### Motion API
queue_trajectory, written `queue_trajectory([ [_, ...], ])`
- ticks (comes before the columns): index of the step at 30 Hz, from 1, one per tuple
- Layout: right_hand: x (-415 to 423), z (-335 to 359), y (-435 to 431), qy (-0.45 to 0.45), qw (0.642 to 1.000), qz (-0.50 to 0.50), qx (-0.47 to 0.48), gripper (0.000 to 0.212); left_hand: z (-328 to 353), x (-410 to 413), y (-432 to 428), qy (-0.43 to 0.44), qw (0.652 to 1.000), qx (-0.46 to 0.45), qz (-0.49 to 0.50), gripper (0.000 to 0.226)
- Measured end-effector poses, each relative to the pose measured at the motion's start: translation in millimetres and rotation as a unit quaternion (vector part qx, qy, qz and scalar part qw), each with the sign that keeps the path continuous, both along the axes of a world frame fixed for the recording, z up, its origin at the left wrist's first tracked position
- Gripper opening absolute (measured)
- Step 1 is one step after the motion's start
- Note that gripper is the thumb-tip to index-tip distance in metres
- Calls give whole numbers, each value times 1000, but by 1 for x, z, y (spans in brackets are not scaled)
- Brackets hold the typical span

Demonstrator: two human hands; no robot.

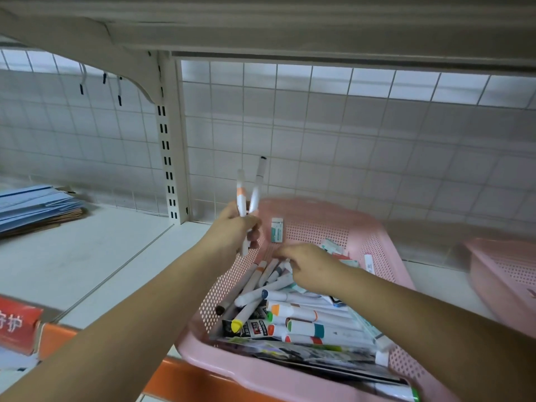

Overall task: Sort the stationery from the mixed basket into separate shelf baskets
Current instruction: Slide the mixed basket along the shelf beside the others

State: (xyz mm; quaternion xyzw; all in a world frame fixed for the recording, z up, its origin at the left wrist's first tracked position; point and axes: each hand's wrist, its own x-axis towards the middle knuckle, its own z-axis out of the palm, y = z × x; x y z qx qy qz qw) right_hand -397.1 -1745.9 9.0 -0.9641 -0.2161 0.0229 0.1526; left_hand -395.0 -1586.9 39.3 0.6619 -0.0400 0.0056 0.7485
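Left hand point(236, 227) clamped on two white plastic markers point(240, 195), held upright mid-frame, likely banking one type. Right hand point(310, 271) is down among the loose markers in the pink perforated plastic basket point(313, 224), lower centre. Its grip is blurred, can't tell. Second pink basket point(504, 274) at right edge, probably a destination.

I see soft, rather dim, even light. The brightest part is a pale band along the top of the wire grid panel point(348, 82), just below the upper shelf point(261, 21), whose underside lies in shade. Shadows on the lower shelf point(87, 256) are faint. Motion blur smears the far rim of the pink basket point(319, 207), the second pink basket point(507, 271) and the right hand point(307, 268). Straight lines bow toward the edges.
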Motion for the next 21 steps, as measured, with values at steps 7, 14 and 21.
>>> queue_trajectory([
  [7, 3, 7, -1, 92, 995, 25, -17, 39, -4, 4, 2, -42, 999, 9, -12, 17],
  [14, 3, 8, 0, 47, 997, 38, -46, 16, -3, 3, 2, -36, 999, -13, -23, 12],
  [21, -1, 21, -12, -2, 996, -26, 89, 14, 1, 1, 5, -19, 994, -108, 21, 18],
])
